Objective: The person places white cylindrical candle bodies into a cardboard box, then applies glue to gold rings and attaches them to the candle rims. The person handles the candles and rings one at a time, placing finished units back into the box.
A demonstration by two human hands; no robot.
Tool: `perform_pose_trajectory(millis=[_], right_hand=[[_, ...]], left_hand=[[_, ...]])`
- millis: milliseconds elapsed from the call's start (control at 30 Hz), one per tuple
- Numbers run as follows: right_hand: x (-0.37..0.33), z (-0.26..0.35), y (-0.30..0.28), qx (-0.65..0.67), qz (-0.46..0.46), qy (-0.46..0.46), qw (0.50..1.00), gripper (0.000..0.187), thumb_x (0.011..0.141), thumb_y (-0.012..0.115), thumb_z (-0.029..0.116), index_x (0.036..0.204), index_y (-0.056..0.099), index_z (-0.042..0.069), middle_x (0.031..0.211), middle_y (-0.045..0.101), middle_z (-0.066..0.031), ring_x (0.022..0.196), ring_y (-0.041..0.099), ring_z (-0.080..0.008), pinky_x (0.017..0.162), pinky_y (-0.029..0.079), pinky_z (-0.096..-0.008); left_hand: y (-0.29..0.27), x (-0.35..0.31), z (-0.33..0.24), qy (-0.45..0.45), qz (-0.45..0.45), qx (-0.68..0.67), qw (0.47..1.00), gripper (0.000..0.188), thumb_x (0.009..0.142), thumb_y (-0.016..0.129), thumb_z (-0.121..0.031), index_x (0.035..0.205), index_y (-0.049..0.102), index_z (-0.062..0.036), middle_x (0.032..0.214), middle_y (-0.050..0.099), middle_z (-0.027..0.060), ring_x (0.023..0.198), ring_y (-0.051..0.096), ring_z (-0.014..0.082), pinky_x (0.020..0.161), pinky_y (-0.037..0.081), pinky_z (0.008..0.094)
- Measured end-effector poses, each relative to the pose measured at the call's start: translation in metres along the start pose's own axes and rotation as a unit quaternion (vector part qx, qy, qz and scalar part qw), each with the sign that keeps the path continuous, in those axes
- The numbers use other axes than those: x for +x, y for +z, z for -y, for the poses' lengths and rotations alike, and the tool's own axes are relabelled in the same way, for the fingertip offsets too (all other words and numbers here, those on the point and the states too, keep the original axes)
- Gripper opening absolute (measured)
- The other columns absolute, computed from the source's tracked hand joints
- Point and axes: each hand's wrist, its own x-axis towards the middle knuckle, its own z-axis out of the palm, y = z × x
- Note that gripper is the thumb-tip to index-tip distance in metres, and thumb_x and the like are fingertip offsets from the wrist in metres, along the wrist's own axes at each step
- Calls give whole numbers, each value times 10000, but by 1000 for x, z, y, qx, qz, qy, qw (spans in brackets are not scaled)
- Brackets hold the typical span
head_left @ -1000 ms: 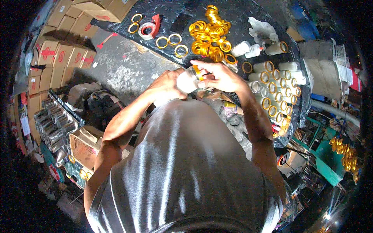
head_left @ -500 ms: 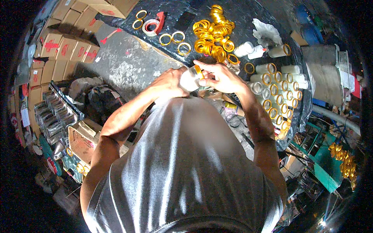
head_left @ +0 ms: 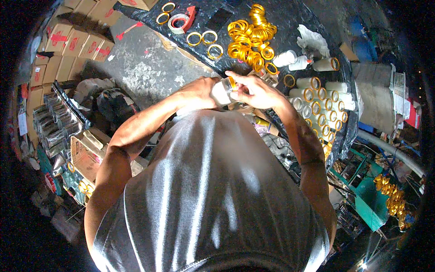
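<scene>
Just in front of my chest, my left hand (head_left: pixel 199 94) is closed around the body of a clear, whitish cylindrical container (head_left: pixel 221 94). A gold ring (head_left: pixel 233 84) sits at the container's right end. My right hand (head_left: pixel 257 89) grips that end, thumb and fingers on either side of the ring. The container lies tilted between both hands, and its far end is hidden in my left palm. Beyond my right hand is a heap of gold rings (head_left: pixel 247 38) on the black-covered table (head_left: pixel 290 11).
Several clear cylinders with gold rims (head_left: pixel 324 106) lie stacked at the right. A tape roll (head_left: pixel 179 23) and loose gold rings (head_left: pixel 194 39) lie at the table's far left. Cardboard boxes (head_left: pixel 59 38) are piled at left. An open carton (head_left: pixel 86 156) stands near my left elbow.
The whole view has shifted slightly. Both hands keep hold of the container, with only a small change in the right fingers around the gold ring.
</scene>
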Motion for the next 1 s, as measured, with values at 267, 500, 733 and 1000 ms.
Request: perform_pose_trajectory(millis=[267,500,733,1000], right_hand=[[-4,44,-31,95,-7,19,995,625,811,858,157,1349,575,15,988,725,-64,824,677,-114,725,563,-295],[-8,80,-35,48,-84,1,995,465,732,805,135,1153,668,-9,828,723,-68,746,653,-98,689,530,-305],[-1,71,-30,-54,-102,-14,993,680,749,844,491,1197,679,6,891,718,-257,774,726,-362,734,559,-454],[66,68,-33,207,-192,-41,958,718,1068,267,621,1169,646,20,1021,703,-121,1015,654,-252,960,490,-399]], left_hand=[[-23,27,33,127,175,-226,950,1031,499,906,-102,1444,503,-28,1338,647,71,1229,585,185,1029,489,346],[-18,-7,6,249,-54,-138,957,943,641,935,-231,1439,480,-14,1153,734,133,1055,713,258,969,561,397],[11,-23,8,231,-208,-75,947,1039,750,918,-414,1551,356,-68,1285,685,220,1215,661,396,1059,509,477],[-14,-31,-4,187,-112,-103,971,963,754,920,-357,1499,394,-49,1189,714,208,1099,711,361,966,545,453]])
